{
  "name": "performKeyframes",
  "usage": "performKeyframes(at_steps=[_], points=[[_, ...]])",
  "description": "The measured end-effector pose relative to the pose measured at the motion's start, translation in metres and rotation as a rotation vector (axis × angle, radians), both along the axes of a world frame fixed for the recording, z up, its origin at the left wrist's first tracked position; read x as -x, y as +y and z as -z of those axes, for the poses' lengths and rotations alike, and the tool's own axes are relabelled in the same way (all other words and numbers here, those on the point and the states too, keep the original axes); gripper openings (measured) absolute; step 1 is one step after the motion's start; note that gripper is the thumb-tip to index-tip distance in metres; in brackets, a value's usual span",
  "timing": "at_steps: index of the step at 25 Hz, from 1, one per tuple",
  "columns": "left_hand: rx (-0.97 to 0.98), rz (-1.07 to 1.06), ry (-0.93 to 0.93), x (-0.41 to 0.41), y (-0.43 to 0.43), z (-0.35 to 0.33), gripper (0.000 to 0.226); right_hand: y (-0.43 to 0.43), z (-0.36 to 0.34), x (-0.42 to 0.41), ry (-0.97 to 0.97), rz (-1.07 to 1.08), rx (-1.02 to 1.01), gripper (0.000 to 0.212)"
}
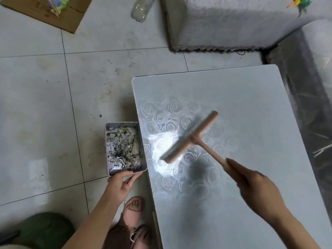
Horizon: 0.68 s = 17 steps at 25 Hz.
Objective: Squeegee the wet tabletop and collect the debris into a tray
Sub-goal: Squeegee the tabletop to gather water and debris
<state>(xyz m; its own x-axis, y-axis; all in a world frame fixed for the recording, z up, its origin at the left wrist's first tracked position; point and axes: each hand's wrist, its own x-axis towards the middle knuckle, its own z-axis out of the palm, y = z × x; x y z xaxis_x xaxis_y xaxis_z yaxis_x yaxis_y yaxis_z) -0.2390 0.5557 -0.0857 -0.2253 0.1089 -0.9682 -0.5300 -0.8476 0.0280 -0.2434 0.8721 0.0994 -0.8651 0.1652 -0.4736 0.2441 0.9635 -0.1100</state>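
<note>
Grey floor tiles [45, 105] ran under a rose-patterned worktop [242, 105], glaring wet near its left edge. The left hand [120, 184] pinched the near rim of the tray [107, 150], full of dark debris [124, 150], just beside that edge. The right hand [251, 184] had its grip wrapped round the squeegee [190, 139] handle. Its blade slanted near-left to far-right, with the tray to its left, so I judged the next pull would run leftward.

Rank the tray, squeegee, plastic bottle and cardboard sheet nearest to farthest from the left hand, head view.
From the left hand:
1. The tray, in its grip, lower left.
2. The squeegee, rightward, over the tabletop.
3. The plastic bottle and the cardboard sheet, far floor, top: too close to call.
</note>
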Motion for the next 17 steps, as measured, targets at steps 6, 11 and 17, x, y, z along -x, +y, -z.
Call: performKeyframes(at_steps=[6,11,17], points=[[0.022,0.013,-0.029,-0.014,0.007,-0.010,0.031,0.005,0.008,-0.049,-0.200,0.088,0.014,0.045],[0.010,0.007,0.013,-0.015,0.012,-0.008,0.024,-0.082,0.046,0.045,-0.088,-0.361,0.109,0.047],[0.026,0.006,0.013,-0.017,0.011,-0.001,0.023,-0.083,0.019,0.053,0.178,-0.512,-0.003,0.046]])
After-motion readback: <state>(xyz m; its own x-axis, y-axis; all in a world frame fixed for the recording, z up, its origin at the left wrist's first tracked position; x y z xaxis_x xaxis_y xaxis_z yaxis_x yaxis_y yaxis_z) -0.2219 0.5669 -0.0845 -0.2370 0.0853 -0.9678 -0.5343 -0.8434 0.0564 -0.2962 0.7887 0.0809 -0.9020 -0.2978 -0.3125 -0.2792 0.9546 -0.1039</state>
